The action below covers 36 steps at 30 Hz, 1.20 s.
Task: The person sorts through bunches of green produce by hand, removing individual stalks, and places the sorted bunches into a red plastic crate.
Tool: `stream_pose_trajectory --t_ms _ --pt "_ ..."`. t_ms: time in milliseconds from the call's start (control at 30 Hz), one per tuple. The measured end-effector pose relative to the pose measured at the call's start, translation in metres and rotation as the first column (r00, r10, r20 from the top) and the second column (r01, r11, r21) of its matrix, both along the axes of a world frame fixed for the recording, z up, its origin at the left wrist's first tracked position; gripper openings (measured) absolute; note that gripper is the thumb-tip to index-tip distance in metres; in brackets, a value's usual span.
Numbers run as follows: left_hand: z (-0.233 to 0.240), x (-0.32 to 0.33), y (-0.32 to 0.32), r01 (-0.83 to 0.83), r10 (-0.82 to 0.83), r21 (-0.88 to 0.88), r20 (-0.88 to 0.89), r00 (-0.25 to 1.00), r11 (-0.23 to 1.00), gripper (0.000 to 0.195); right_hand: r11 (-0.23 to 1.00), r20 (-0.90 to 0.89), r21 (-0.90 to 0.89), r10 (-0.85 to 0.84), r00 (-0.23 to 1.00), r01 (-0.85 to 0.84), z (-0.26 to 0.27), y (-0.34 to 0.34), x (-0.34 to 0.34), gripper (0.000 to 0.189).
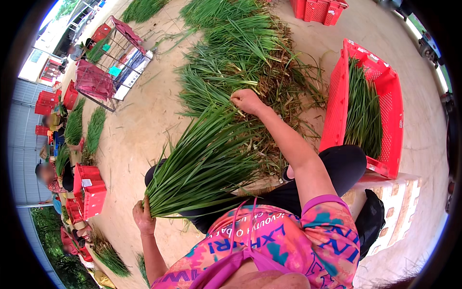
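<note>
My left hand [145, 216] grips a thick bunch of long green chive-like leaves [202, 166] at one end. The bunch fans out over my lap toward the upper right. Above it, my right hand [248, 101] has its fingers curled together at the near edge of a large heap of the same greens [231, 54]. Whether a strand lies between those fingers is too small to tell. The heap's pale stem ends and brown, dry roots face right. Loose withered leaves [274, 148] litter the floor below my right forearm.
On my right, a red perforated plastic crate [391, 108] tilts on a pale block-patterned support [397, 202], with greens [364, 112] inside. Another red crate [317, 12] stands beyond the heap. At left are a metal-framed rack [97, 77], a red crate [88, 191] and several people near piles of greens.
</note>
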<state>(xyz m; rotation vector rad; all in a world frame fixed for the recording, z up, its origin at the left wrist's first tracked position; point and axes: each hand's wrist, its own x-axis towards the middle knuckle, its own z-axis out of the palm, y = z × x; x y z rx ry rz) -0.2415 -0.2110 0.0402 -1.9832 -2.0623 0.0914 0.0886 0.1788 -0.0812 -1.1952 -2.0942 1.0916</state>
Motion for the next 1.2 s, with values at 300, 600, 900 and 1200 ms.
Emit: stream_pose_trajectory --t_ms 300,600,900,1200 --pt "0.003 0.005 0.005 -0.019 0.019 -0.023 -0.003 1.0 1.0 0.06 0.638 -0.339 -0.695 -0.698 0.631 0.332 -0.005 -0.016 0.055 0.014" --pt "-0.001 0.006 0.001 -0.04 0.04 0.01 0.028 0.999 0.999 0.062 0.71 -0.151 -0.667 0.169 0.974 -0.226 -0.019 -0.09 0.075 0.029" --pt "0.002 0.007 0.0 -0.038 0.038 0.005 0.009 0.999 0.999 0.063 0.822 -0.213 -0.478 0.233 0.949 -0.309 -0.035 -0.104 0.045 0.025" --pt "0.003 0.016 0.007 -0.034 0.034 -0.023 -0.011 0.999 0.999 0.062 0.641 -0.314 -0.752 -0.552 0.773 0.152 -0.05 -0.116 0.048 0.013"
